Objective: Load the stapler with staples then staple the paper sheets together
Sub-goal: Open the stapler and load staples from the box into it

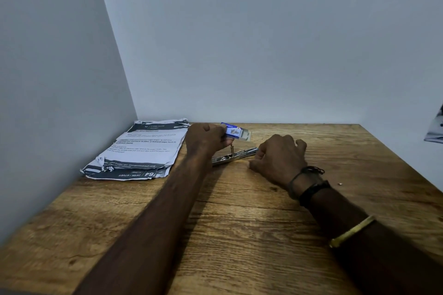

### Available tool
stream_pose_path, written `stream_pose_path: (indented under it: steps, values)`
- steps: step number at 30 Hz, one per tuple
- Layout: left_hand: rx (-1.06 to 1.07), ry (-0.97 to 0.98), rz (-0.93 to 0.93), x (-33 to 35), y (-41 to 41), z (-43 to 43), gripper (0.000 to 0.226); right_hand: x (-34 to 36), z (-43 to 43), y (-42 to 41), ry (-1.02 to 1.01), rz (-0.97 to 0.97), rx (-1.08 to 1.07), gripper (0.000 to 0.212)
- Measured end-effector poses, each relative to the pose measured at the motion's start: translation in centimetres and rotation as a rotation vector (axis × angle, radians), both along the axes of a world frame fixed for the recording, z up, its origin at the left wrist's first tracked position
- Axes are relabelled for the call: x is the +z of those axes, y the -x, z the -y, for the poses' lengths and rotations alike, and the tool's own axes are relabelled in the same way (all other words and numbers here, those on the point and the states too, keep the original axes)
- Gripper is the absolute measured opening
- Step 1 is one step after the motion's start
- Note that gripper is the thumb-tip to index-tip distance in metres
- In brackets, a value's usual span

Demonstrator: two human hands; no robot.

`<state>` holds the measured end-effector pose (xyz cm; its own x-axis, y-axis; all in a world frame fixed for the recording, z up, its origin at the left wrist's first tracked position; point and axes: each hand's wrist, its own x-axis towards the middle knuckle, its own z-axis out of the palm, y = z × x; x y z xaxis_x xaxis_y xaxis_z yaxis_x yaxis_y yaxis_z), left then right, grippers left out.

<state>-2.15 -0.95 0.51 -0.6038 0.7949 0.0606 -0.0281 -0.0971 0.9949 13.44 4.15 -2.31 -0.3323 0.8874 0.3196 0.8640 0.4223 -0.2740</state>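
Observation:
A silver metal stapler [236, 155] lies flat and opened out on the wooden table [239, 235], between my two hands. My left hand [206, 139] holds a small blue staple box [233, 131] just above the stapler's left part; the box's inner tray sticks out to the right. My right hand [279, 158] rests on the table at the stapler's right end, fingers curled; whether it touches the stapler is hidden. A stack of crumpled printed paper sheets [141, 151] lies at the table's far left by the wall corner.
Grey walls close off the table at the back and left. A tiny metal bit [339, 184] lies on the table right of my right wrist. Some dark-and-white object [435, 129] shows at the right edge of the view.

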Motion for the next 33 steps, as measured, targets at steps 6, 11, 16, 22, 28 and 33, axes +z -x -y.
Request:
stream_pose_path:
  steps: [6, 11, 16, 22, 28, 33]
  values:
    - [0.013, 0.002, -0.004, 0.0, 0.1, 0.0, 0.022, 0.1, 0.2, 0.0, 0.03, -0.136, 0.077, 0.025]
    - [0.019, 0.002, -0.008, 0.1, 0.1, 0.1, 0.024, 0.4, 0.4, -0.4, 0.041, -0.282, 0.132, 0.014]
    - [0.015, 0.013, -0.019, 0.0, 0.1, 0.0, 0.026, 2.0, -0.1, -1.4, 0.001, -0.576, 0.119, 0.007]
    - [-0.088, 0.052, -0.026, -0.8, -0.7, -0.6, 0.017, 2.4, 0.0, -1.4, -0.069, -0.663, 0.193, 0.007]
    - [-0.142, 0.045, 0.013, -0.9, -0.9, -0.8, 0.021, 2.4, 0.5, -1.3, -0.132, -0.525, 0.213, 0.005]
    - [-0.148, 0.043, 0.072, -0.8, -0.8, -0.9, 0.022, 2.6, 0.5, -1.5, -0.154, -0.52, 0.201, 0.005]
